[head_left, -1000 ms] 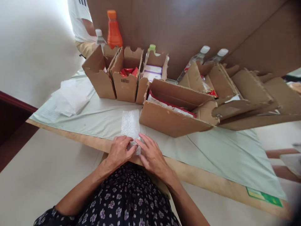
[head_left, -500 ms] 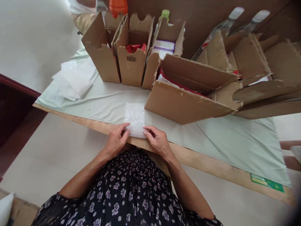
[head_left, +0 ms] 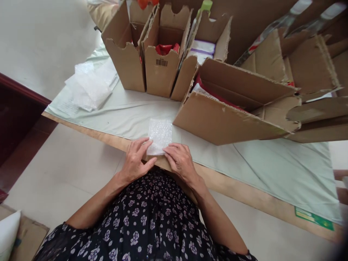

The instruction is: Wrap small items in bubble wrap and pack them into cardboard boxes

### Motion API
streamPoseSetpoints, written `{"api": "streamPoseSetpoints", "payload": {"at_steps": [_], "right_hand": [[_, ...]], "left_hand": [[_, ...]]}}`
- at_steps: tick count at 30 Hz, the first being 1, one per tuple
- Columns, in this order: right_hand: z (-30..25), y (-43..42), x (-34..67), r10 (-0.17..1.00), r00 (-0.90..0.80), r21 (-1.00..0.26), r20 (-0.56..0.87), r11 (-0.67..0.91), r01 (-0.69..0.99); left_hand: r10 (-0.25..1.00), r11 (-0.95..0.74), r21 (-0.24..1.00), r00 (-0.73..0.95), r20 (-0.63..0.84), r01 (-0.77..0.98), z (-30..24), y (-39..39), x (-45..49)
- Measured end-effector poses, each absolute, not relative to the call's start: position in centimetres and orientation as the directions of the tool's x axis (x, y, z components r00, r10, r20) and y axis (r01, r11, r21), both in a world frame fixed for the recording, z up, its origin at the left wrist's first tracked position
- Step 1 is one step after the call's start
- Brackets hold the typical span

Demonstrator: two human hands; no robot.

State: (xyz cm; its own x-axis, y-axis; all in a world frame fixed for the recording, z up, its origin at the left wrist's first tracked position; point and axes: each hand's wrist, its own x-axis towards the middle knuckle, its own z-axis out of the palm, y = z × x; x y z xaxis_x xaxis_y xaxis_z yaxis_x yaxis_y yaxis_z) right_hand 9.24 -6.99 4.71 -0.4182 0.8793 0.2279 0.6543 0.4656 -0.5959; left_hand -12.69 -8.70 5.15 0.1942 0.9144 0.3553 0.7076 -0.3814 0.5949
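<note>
A small square piece of bubble wrap point(head_left: 160, 134) lies flat at the front edge of the cloth-covered table. My left hand point(head_left: 136, 157) rests at its left side, thumb spread away from the fingers and fingertips touching the wrap's edge. At the lower right corner, my right hand point(head_left: 179, 158) has its thumb and fingers closed on the wrap. Farther left lies a loose pile of clear bubble wrap pieces point(head_left: 91, 85).
Several open cardboard boxes point(head_left: 160, 78) stand along the back, some holding red or white packets. A wide cardboard box point(head_left: 231, 119) sits just right of the wrap. Plastic bottles point(head_left: 288, 18) stand behind. A green label point(head_left: 314, 217) is on the right front edge.
My left thumb has come off the bubble wrap and spread from the fingers. My right fingers have shifted inward along its lower edge. The view has moved slightly.
</note>
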Motion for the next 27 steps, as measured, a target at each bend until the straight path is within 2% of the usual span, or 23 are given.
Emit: {"api": "streamPoseSetpoints", "payload": {"at_steps": [2,4,7,10,12,16,19,23,27], "right_hand": [[5.2,-7.0,9.4,0.900,-0.396,-0.660,0.181,0.410,0.630],[5.5,-7.1,9.5,0.924,-0.336,-0.668,0.181,0.366,0.648],[5.6,-7.3,9.5,0.917,-0.256,-0.567,0.304,0.391,0.725],[5.2,-7.4,9.2,0.863,-0.377,-0.449,0.335,0.498,0.741],[4.7,-7.2,9.1,0.847,-0.433,-0.432,0.308,0.530,0.730],[4.0,-7.1,9.3,0.898,-0.303,-0.577,0.320,0.438,0.690],[3.9,-7.5,9.7,0.926,-0.244,-0.651,0.287,0.375,0.660],[4.2,-8.3,10.2,0.911,-0.189,-0.525,0.365,0.370,0.766],[4.2,-7.4,10.0,0.896,-0.325,-0.428,0.301,0.432,0.794]], "left_hand": [[0.919,-0.390,0.615,0.254,0.300,0.686,5.3,-8.6,-12.9],[0.945,-0.326,0.636,0.235,0.227,0.700,5.0,-8.1,-12.8],[0.970,-0.242,0.603,0.173,0.170,0.760,4.2,-6.7,-12.2],[0.972,-0.226,0.528,0.156,0.174,0.819,4.0,-5.9,-11.8],[0.957,-0.269,0.516,0.168,0.235,0.813,4.2,-6.0,-11.9],[0.877,-0.469,0.536,0.303,0.372,0.702,4.9,-7.3,-12.4],[0.870,-0.491,0.561,0.343,0.354,0.666,4.9,-7.0,-12.4],[0.922,-0.388,0.545,0.320,0.219,0.744,4.4,-4.6,-11.5],[0.957,-0.288,0.477,0.241,0.159,0.830,4.4,-3.1,-10.8]]}}
